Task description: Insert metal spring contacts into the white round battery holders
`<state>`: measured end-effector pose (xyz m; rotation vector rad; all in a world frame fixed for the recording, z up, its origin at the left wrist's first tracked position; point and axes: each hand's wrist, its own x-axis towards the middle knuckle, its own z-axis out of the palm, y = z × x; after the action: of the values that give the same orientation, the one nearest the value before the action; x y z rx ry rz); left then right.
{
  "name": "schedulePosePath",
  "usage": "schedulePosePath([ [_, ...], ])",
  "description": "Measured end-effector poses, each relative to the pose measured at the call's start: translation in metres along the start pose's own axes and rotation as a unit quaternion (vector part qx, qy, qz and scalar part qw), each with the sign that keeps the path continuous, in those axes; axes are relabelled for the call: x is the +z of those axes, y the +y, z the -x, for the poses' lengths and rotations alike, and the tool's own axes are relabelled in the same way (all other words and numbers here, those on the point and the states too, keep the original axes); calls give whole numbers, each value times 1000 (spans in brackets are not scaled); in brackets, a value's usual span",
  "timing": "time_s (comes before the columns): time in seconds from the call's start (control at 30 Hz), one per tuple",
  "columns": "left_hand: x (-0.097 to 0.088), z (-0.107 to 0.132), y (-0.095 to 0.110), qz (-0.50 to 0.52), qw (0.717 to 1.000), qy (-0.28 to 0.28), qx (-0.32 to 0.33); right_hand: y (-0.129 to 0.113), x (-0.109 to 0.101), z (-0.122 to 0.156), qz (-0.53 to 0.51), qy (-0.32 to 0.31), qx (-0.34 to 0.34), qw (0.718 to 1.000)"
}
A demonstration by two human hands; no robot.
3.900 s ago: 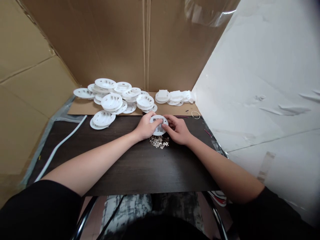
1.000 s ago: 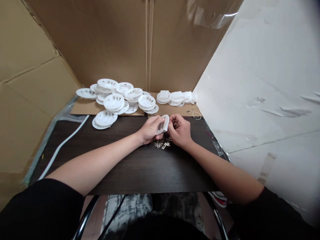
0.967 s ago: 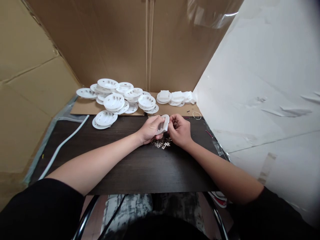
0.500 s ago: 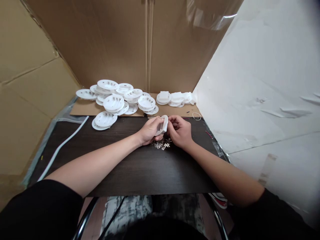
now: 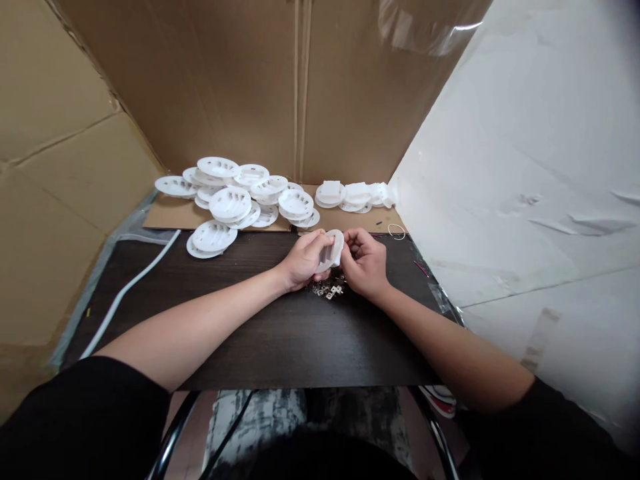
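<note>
My left hand (image 5: 303, 259) grips a round white plastic battery-holder disc (image 5: 331, 251), tilted, with its slotted face partly showing. The thumb lies over the disc's face. My right hand (image 5: 366, 259) is closed at the disc's right edge, thumb and forefinger brought together; anything pinched there is too small or hidden to make out. Below the hands a small heap of metal contact pieces (image 5: 330, 289) lies on the dark table (image 5: 300, 343), partly covered by the left hand.
Overlapping white discs (image 5: 230, 203) are piled at the back left on a cardboard sheet (image 5: 170, 215). Several more, with boxy backs up (image 5: 357, 193), lie at the back right. A pale cable (image 5: 127, 288) runs along the left. Cardboard (image 5: 240, 80) walls the back.
The disc has turned slightly, so more of its slotted face shows. Both hands stay together in nearly the same place; the whole view has shifted a little.
</note>
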<state>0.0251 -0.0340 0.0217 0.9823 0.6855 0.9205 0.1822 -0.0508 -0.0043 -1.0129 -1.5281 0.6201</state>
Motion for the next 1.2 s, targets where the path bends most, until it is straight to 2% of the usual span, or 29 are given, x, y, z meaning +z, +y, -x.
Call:
schedulePosePath([
  [0.4, 7, 6, 5, 0, 1000, 12, -16, -7, 0, 2, -11, 0, -4, 1000],
  [0.67, 4, 4, 1, -18, 1000, 17, -10, 2, 0, 0, -13, -10, 2, 1000],
  [0.77, -1, 0, -5, -42, 998, 45, 14, 7, -3, -3, -11, -44, 15, 999],
  [0.83, -6, -2, -7, -92, 992, 83, 33, 10, -6, -6, -23, -67, 26, 997],
  [0.93, -10, -4, -9, -145, 979, 135, 45, 12, -10, -11, -46, -68, 69, 994],
  [1.07, -10, -4, -8, -158, 973, 158, 52, 9, -12, -13, -73, -53, 117, 989],
  [1.2, -9, -2, -7, -183, 968, 165, 54, 6, -10, -11, -66, -54, 126, 988],
])
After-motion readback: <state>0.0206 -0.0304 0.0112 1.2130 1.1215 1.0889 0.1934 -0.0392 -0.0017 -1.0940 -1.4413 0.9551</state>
